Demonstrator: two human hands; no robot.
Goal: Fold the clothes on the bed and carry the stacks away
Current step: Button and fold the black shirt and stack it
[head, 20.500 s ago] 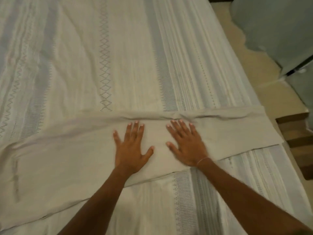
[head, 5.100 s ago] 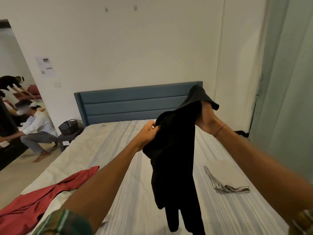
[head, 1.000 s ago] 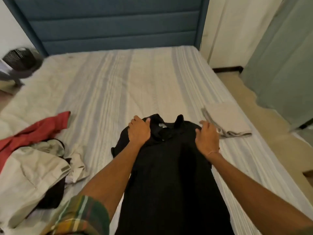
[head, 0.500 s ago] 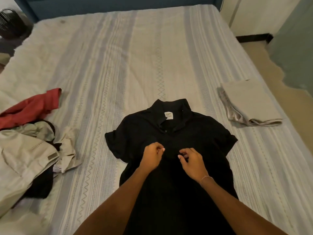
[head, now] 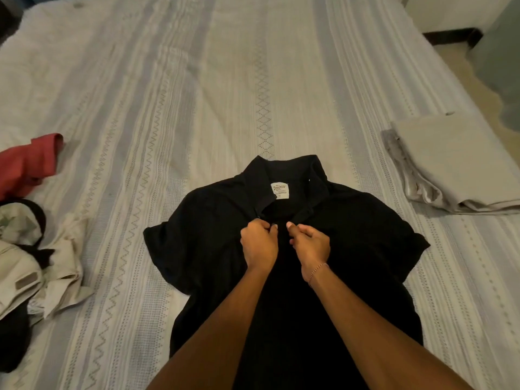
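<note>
A black short-sleeved collared shirt [head: 208, 237] lies face up on the striped bed [head: 197, 94], collar away from me, white label showing inside the neck. My left hand [head: 259, 243] and my right hand [head: 309, 243] are side by side just below the collar, each pinching one edge of the shirt's front placket. A folded beige garment [head: 453, 161] rests flat at the bed's right edge.
At the left edge lies a heap of unfolded clothes: a red piece [head: 28, 164], beige trousers [head: 19, 277] and something black. Floor and a grey-green curtain [head: 501, 60] are beyond the bed's right side. A dark basket [head: 7, 18] shows at the top left corner.
Both hands have moved up the shirt front toward the collar and now pinch the placket edges. The view has tilted further down and closer; the shirt stays spread flat.
</note>
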